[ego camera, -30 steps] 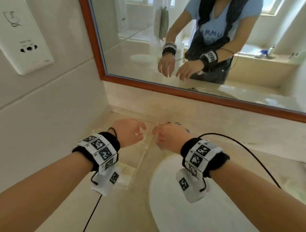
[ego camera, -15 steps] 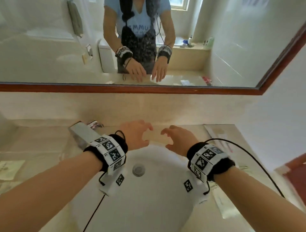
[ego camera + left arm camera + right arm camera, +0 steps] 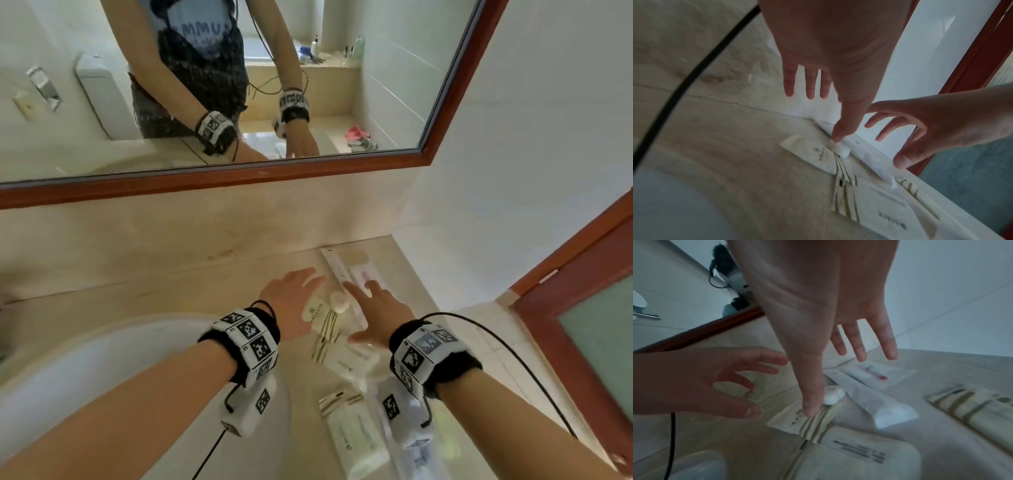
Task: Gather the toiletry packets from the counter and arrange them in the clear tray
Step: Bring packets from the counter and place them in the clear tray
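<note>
Both hands, the left hand [image 3: 291, 301] and right hand [image 3: 380, 308], hover spread and empty over thin cream striped paper packets [image 3: 323, 317], where the small white round piece [image 3: 339, 301] at 12 o'clock of them may be knocked away.

R hand [image 3: 818, 301] spread, fingers straight, over packets on counter [image 3: 941, 451]. Thumb tip over striped packet [image 3: 797, 420], beside small white disc [image 3: 832, 394]. White tube [image 3: 875, 402] just right of it. L hand [image 3: 701, 379] loosely open, empty.
</note>
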A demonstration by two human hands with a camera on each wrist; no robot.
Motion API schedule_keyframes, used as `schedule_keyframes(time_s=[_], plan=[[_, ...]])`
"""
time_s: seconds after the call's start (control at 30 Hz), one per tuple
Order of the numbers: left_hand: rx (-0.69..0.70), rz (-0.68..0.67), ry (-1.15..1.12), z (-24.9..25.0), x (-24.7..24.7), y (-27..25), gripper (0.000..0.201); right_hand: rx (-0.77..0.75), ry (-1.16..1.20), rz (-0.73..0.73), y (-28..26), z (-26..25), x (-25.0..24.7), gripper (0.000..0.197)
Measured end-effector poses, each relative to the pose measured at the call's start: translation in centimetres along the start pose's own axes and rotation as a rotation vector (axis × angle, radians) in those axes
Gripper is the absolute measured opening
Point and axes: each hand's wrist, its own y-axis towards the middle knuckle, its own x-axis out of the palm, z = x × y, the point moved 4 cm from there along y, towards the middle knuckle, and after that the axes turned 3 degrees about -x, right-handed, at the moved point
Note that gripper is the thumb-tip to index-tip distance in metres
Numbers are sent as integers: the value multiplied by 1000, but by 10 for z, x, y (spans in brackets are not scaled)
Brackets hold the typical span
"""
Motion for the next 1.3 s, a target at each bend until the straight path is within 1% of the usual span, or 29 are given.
schedule_keyframes(time_s=[0.1,0.2,0.27,0.37,0.47,0.53,0.7,0.8,0.83,0.9,0.97,1.0,1.07,1.13,1.23,1.3], plan=[[5,-56,26,10,16,19,81,11,21,-4,17,18,15,91],[-3,-115,34,16,28,32,80,-3,59,32,34,25,27,83],[-7,-130,29,18,32,37,79,-15,85,63,42,24,30,78],[0,-102,36,17,32,40,75,-19,93,92,50,20,31,75],[7,-94,77,14,30,41,72,26,94,84,56,17,32,80],[-5,-95,78,10,31,40,65,60,89,82,58,17,31,81],[-47,-108,100,2,32,34,51,104,109,91,53,15,22,73],[-51,-89,43,-2,28,29,41,145,139,150,49,9,17,62],[-55,-83,11,-4,26,26,37,151,129,175,48,7,14,63],[-73,-52,-51,-8,20,21,32,139,100,218,47,3,11,76],[-103,5,-79,-14,12,13,36,88,29,258,47,-6,8,87],[-125,29,-78,-18,8,9,39,57,-14,277,47,-12,5,87],[-179,58,-75,-28,0,-1,48,8,-80,304,46,-26,2,79],[-249,72,-87,-45,-5,-16,62,-42,-116,327,43,-46,-1,72],[-324,145,-157,-68,-11,-41,81,-110,-99,318,42,-71,-1,75],[-343,203,-222,-83,-15,-65,85,-181,-47,287,40,-95,-1,81]])
